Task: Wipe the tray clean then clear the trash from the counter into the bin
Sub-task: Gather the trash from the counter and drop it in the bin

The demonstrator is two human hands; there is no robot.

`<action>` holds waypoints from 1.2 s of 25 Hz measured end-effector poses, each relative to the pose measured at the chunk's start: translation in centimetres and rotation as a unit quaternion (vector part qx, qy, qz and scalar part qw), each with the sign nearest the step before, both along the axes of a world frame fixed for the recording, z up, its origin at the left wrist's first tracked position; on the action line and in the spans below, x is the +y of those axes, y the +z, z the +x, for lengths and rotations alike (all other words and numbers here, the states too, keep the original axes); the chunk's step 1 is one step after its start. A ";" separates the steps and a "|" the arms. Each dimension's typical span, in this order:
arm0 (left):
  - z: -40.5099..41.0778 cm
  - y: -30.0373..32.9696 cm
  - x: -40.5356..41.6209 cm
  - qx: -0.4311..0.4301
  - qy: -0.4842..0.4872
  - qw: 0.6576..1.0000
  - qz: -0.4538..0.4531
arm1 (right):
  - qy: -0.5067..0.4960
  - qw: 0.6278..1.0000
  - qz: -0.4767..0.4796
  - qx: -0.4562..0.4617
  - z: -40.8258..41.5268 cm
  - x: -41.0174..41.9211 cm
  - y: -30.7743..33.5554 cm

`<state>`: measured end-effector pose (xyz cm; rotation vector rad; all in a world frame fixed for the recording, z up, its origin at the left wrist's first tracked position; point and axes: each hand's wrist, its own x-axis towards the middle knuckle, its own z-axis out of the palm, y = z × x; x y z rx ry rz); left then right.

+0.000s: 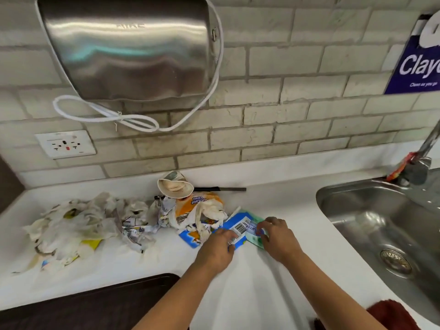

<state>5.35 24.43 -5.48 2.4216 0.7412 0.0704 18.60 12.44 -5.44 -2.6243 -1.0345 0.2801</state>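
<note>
A heap of trash lies on the white counter (257, 294): crumpled tissues and plastic (78, 225) at the left, an orange wrapper (198, 201) and a crushed paper cup (175, 185) in the middle. A blue carton with a barcode (239, 226) and a green packet (256, 228) lie at the heap's right end. My left hand (217, 248) has its fingertips on the blue carton. My right hand (277, 238) pinches the green packet's edge. A dark tray (90, 306) sits at the near left edge.
A steel sink (381, 229) with a tap (426, 148) takes up the right side. A red cloth (390, 315) lies at the near right. A dark stick (221, 188) lies behind the trash. A hand dryer (128, 48) and a socket (65, 144) are on the tiled wall.
</note>
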 end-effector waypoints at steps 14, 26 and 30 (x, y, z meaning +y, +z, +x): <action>1.7 -2.3 3.9 0.073 0.097 0.992 0.022 | -0.154 0.966 0.006 0.207 1.4 0.2 -1.1; -4.8 3.9 -1.1 -0.107 0.148 0.953 -0.242 | -0.205 0.860 0.190 0.426 -5.8 -6.9 2.8; -8.1 5.8 -2.9 -0.149 0.152 0.939 -0.270 | -0.204 0.845 0.289 0.402 -9.2 -9.0 4.5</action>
